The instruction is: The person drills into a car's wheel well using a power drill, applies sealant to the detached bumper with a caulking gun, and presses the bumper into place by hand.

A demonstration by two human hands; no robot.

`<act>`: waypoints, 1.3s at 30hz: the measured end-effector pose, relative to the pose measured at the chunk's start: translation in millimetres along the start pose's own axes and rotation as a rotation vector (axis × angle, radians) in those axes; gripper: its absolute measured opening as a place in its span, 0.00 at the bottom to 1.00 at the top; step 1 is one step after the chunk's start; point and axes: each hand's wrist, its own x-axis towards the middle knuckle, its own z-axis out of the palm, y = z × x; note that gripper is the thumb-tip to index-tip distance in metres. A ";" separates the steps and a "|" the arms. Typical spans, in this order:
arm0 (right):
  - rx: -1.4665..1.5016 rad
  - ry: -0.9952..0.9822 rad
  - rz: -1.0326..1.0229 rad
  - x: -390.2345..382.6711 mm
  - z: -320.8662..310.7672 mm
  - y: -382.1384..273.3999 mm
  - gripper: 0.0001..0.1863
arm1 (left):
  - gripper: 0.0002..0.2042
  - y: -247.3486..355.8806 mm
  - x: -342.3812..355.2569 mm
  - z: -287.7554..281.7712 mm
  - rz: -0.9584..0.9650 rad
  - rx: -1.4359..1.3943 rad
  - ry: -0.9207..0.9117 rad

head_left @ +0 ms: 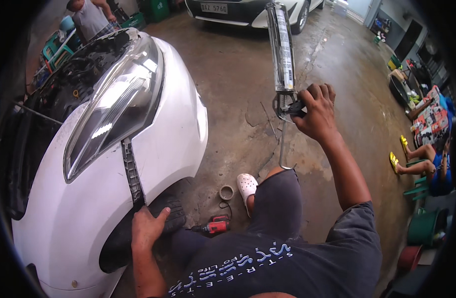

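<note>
My right hand (317, 111) is wrapped round the handle of a caulking gun (287, 99), which is raised over the floor. A long sealant cartridge (283, 49) sits in its frame, nozzle end up, and the bent plunger rod hangs below the handle. On the left stands a white car with its bumper (74, 213) partly apart from the fender (171, 129); a black slotted bracket (132, 174) shows in the gap. At the gap's lower end, my left hand (148, 227) grips the bumper's edge by the wheel arch, thumb sticking out. Its fingertips are partly hidden.
A red cordless drill (218, 224) and a roll of tape (226, 192) lie on the concrete floor beside the tyre (168, 216). Another white car (247, 12) is parked ahead. One person (91, 20) stands at the far left; another sits at the right.
</note>
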 end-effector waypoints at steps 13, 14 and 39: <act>0.177 0.213 0.188 34.6 -13.4 -126.5 0.25 | 0.57 186.0 -17.4 21.4 1.085 -0.213 0.631; 0.176 0.222 0.187 37.2 -16.5 -130.8 0.25 | 0.57 189.8 -10.1 19.0 1.090 -0.212 0.639; 0.289 0.249 -0.041 15.2 -12.8 -148.8 0.27 | 0.31 178.2 43.3 -28.8 0.485 -1.594 -0.479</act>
